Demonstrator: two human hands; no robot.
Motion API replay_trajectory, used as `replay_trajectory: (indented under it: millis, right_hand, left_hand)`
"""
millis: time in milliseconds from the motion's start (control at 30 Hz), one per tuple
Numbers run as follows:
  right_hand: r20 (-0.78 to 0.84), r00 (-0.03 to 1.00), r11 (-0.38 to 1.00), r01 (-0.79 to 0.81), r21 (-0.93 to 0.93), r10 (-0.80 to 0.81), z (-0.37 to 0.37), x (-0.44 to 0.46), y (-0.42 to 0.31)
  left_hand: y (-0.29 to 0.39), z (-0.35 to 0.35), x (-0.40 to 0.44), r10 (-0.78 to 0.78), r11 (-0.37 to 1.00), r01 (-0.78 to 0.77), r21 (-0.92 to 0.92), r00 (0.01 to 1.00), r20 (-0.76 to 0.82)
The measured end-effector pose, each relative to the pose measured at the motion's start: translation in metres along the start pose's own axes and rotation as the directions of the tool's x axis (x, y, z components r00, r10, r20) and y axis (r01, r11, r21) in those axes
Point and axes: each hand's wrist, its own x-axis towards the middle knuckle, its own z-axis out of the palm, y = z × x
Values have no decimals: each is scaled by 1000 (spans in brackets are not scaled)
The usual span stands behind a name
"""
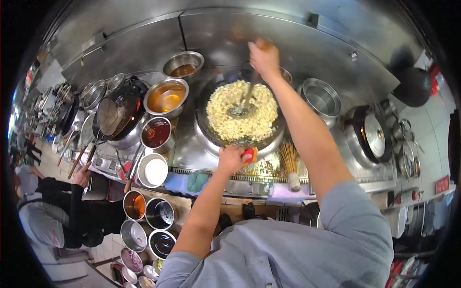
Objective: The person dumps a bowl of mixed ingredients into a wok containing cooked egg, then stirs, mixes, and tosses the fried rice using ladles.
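In the head view a large wok (206, 132) sits on the burner, filled with small pale yellow pieces of food (242, 127). My right hand (265, 60) is closed around the wooden-ended handle of a long metal wok spatula (249, 96). Its head rests in the middle of the food and is blurred, so a ladle cannot be ruled out. At the wok's near rim, my left hand (231, 159) is closed on a red and yellow cloth (249, 154) pressed against the edge. The fingers' exact hold on the rim is partly hidden.
Left of the wok stand bowls of amber liquid (166, 97), red sauce (157, 133) and something white (152, 171). A bamboo brush (289, 161) stands at the near right, and a steel pot (321, 97) beyond. Another person (53, 216) is at the left by a second wok (120, 113).
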Motion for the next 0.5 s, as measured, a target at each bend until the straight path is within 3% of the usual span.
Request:
replay_trajectory:
  millis: [133, 167, 200, 267, 300, 367, 400, 467, 500]
  right_hand:
    - [-99, 986, 987, 141, 76, -134, 18, 13, -21]
    - [-49, 977, 971, 214, 106, -210, 19, 4, 7]
    - [56, 988, 981, 138, 135, -146, 18, -12, 18]
    - [125, 984, 981, 141, -133, -125, 11, 11, 10]
    - [100, 995, 989, 36, -143, -22, 6, 29, 1]
    - [-123, 992, 969, 0, -247, -31, -9, 60, -15]
    - [-211, 950, 955, 180, -236, -231, -16, 65, -11]
    - [-55, 996, 998, 67, 10, -67, -25, 34, 9]
    - [37, 995, 996, 93, 11, -93, -16, 28, 14]
  left_hand:
    - [-4, 7, 4, 39, 999, -41, -13, 989, -144]
    - [-4, 5, 5, 25, 1000, -27, -14, 993, -118]
    - [-3, 3, 8, 26, 1000, -28, -15, 992, -124]
    - [-3, 1, 6, -22, 1000, 21, -23, 1000, -15]
    - [1, -5, 6, -45, 999, 45, -25, 999, 24]
    - [0, -2, 7, -39, 999, 39, -27, 999, -5]
    - [-2, 0, 5, -35, 999, 35, -33, 999, -20]
    - [-4, 3, 1, -39, 998, 39, -44, 999, -15]
    - [-3, 2, 1, -26, 999, 25, -34, 999, -27]
